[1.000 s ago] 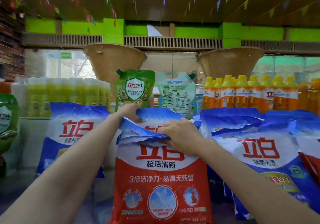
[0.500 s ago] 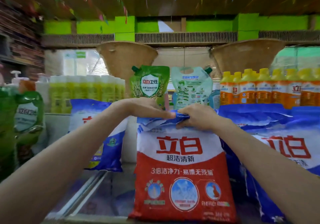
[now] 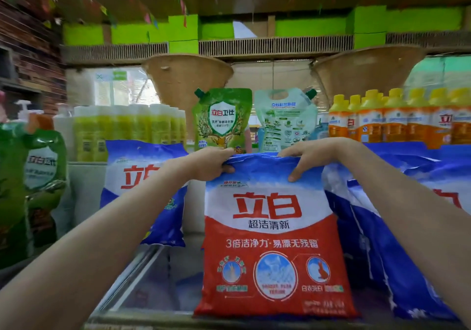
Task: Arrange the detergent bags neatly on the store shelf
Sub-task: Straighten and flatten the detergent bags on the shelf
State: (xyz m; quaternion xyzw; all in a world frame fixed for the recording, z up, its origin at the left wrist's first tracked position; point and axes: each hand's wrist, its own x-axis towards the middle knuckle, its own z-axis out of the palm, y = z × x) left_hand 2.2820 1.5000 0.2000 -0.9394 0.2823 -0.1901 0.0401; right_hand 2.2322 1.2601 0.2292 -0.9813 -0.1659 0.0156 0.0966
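Shop shelf (image 3: 158,273) with blue bags either side; my left hand (image 3: 204,166) and right hand (image 3: 309,157) pinch the top edge of the red detergent bag (image 3: 270,248), standing upright between them. I'd square it gently, face forward

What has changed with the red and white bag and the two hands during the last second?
The crumpled blue top of the red and white detergent bag has been pulled up and flattened, so the bag now stands taller. The left hand and right hand moved apart to the top corners, each keeping its grip. The blue and white detergent bag on the left and the orange bottles stayed in place.
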